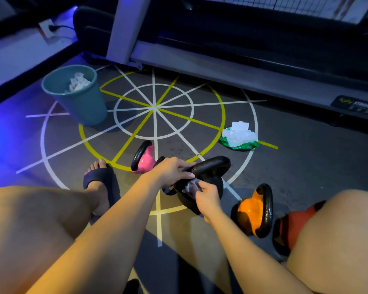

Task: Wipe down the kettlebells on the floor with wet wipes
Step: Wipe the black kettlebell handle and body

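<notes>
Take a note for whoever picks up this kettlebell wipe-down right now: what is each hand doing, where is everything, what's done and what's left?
Left hand: grips the handle of the black kettlebell, steadying it.
Right hand: pinches a wet wipe against that bell's body.
Nearby: pink kettlebell beyond the left hand; orange kettlebell and red kettlebell to the right, the red one partly behind a knee. Open wipes pack on the floor ahead; bin at far left holds crumpled wipes.
Done: some wipes used; which bells are clean cannot be told.
Left: finish the black one, then check the others.
</notes>
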A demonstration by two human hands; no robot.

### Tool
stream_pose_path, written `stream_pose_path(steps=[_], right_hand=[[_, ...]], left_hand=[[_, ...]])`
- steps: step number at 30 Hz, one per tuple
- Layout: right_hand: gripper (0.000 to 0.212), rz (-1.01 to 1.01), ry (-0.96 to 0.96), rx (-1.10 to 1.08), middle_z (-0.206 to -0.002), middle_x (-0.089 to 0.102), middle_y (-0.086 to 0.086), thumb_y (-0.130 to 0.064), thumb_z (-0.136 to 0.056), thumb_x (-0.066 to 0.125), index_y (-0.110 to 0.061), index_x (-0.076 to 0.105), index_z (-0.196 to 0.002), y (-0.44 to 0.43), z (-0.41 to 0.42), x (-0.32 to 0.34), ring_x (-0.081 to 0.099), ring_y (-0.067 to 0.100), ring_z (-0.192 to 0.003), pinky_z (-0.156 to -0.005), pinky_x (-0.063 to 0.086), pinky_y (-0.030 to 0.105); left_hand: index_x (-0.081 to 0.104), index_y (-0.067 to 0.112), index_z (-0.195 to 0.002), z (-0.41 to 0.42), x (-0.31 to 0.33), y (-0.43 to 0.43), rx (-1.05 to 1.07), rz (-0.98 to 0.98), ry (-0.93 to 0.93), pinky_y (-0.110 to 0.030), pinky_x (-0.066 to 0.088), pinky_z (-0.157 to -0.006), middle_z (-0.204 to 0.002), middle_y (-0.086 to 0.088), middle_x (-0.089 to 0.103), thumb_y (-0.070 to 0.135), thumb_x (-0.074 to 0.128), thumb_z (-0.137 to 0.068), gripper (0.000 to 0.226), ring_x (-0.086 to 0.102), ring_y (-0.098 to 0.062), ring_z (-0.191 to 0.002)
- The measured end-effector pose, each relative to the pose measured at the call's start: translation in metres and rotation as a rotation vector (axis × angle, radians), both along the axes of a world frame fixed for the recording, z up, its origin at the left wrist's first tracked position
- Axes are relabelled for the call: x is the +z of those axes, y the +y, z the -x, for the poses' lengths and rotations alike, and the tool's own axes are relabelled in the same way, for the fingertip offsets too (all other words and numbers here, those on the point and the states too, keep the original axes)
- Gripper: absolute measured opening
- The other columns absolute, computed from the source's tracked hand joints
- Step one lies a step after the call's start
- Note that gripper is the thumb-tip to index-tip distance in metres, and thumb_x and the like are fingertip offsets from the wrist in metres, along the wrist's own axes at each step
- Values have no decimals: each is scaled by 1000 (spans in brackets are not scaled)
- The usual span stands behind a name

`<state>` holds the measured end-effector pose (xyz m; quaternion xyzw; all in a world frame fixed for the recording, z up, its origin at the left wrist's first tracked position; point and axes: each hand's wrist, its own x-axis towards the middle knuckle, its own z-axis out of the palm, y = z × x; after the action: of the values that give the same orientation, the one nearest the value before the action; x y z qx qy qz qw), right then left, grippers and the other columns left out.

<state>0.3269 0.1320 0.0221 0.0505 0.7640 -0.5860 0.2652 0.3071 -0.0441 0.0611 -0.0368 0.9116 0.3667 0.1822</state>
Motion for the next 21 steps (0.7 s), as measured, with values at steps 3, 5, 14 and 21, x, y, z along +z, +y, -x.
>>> stream_pose_path(steps=[3,5,14,21], right_hand=[[14,-170,87,133,-96,71,-3,-25,-97,60,-31,73,-100,3,-3,3,64,14,-94,-85,52,28],[14,-303,158,246,-90,69,-1,-29,-97,60,-26,74,-98,4,-2,5,63,17,-87,-73,47,27],[28,-833,381,825,-75,61,2,-34,-91,60,-23,54,-66,49,62,109,59,23,-75,-62,45,31],[44,-841,312,569,-63,69,4,-47,-97,54,-15,54,-67,118,102,130,69,19,-58,-67,58,37]], left_hand=[[55,40,-141,0,3,1,1,-2,-15,-24,39,-92,-132,10,65,39,69,-93,49,57,-8,-115],[56,39,-140,0,4,0,7,-6,-23,-25,38,-94,-133,11,64,39,69,-93,49,57,-8,-117],[68,36,-127,4,8,6,-47,9,26,-25,43,-82,-107,10,72,46,67,-93,36,64,-11,-104],[68,29,-124,13,14,40,41,149,136,-36,51,-91,-116,-2,73,67,51,-93,52,63,-23,-113]])
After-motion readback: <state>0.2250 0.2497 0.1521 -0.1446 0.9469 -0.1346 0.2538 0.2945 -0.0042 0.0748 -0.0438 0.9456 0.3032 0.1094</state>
